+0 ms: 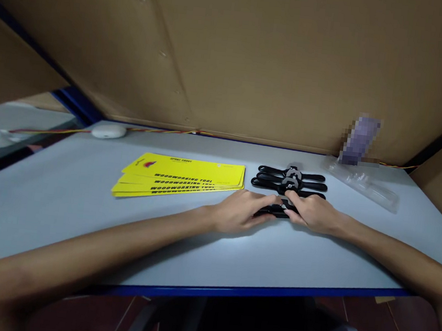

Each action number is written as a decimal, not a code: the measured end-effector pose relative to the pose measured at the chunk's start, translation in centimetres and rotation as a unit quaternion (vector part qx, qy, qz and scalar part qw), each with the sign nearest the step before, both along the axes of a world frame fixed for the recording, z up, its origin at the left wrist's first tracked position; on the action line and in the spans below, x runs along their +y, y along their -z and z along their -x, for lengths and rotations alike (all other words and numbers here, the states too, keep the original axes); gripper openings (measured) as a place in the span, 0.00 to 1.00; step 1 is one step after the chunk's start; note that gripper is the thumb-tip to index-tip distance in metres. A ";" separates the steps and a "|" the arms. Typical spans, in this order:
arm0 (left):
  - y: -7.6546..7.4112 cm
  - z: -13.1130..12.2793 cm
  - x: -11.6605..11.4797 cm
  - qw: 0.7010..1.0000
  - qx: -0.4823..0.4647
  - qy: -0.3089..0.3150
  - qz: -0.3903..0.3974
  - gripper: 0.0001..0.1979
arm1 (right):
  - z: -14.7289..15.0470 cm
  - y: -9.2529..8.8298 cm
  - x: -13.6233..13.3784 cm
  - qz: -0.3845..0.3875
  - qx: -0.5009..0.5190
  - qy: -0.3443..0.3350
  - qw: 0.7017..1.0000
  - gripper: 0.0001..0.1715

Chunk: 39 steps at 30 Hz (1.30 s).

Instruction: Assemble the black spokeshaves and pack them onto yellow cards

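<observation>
Both my hands meet over one black tool with long side handles, lying on the grey table. My left hand curls its fingers around the tool's left handle. From the other side my right hand grips its right handle and middle. Just behind them lie three more black tools of the same kind, stacked in a row.
A fanned pile of yellow cards printed "WOODWORKING TOOL" lies to the left. Clear plastic packaging sits at the back right. A white round device with a red-yellow wire rests by the cardboard back wall. The blue table edge runs close to me.
</observation>
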<state>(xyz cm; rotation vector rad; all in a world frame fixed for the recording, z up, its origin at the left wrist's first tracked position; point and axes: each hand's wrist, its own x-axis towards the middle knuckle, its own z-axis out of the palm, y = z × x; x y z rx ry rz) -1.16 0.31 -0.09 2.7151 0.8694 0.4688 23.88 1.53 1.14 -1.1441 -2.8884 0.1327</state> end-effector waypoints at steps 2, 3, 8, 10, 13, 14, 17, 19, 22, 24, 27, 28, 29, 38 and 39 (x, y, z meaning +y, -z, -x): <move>0.1 0.0 0.0 0.999 0.026 0.009 -0.016 0.14 | -0.1 0.1 0.1 -0.002 0.009 -0.008 1.000 0.17; 0.1 0.0 0.0 0.999 0.038 0.013 -0.024 0.15 | -0.2 0.2 0.2 -0.001 0.018 -0.017 1.000 0.17; 0.2 0.1 -0.2 0.999 0.029 -0.014 -0.023 0.13 | -0.9 0.9 1.0 0.014 0.073 -0.050 0.996 0.22; 0.2 0.1 -0.2 1.000 0.021 -0.018 -0.013 0.15 | -1.0 1.0 1.1 0.023 0.085 -0.052 0.995 0.23; 0.1 0.1 -0.1 1.000 0.017 -0.011 -0.005 0.20 | -0.8 0.9 1.0 0.033 0.084 -0.029 0.995 0.26; 0.1 0.1 0.0 1.000 0.017 -0.006 -0.007 0.21 | -0.6 0.8 0.8 0.034 0.081 -0.015 0.996 0.27; 0.3 0.2 0.3 0.999 0.018 0.016 -0.025 0.22 | -0.1 0.4 0.4 0.033 0.066 0.024 0.997 0.28; 0.4 0.2 0.4 0.999 0.014 0.026 -0.034 0.22 | 0.3 0.1 0.1 0.035 0.054 0.039 0.997 0.27; 0.4 0.1 0.5 0.999 0.004 0.027 -0.030 0.23 | 0.6 -0.2 -0.1 0.041 0.038 0.066 0.996 0.27; 0.2 0.1 0.5 1.000 0.004 0.025 -0.018 0.23 | 0.9 -0.3 -0.2 0.040 0.027 0.083 0.995 0.27; 0.0 0.1 0.4 1.000 0.017 0.024 0.000 0.23 | 1.2 -0.5 -0.5 0.028 0.007 0.099 0.995 0.27; 0.0 0.2 0.5 1.000 0.021 0.022 0.003 0.23 | 1.3 -0.5 -0.6 0.021 0.000 0.101 0.995 0.27; 0.1 0.2 0.5 1.000 0.022 0.021 0.005 0.23 | 1.4 -0.5 -0.8 0.015 -0.008 0.101 0.995 0.28; 0.2 0.1 0.5 1.000 0.005 0.009 0.016 0.17 | 0.6 0.1 -0.5 -0.001 0.024 0.038 0.999 0.25; 0.2 0.1 0.5 1.000 0.008 0.013 0.015 0.16 | 0.4 0.2 -0.4 0.006 0.038 0.025 0.999 0.25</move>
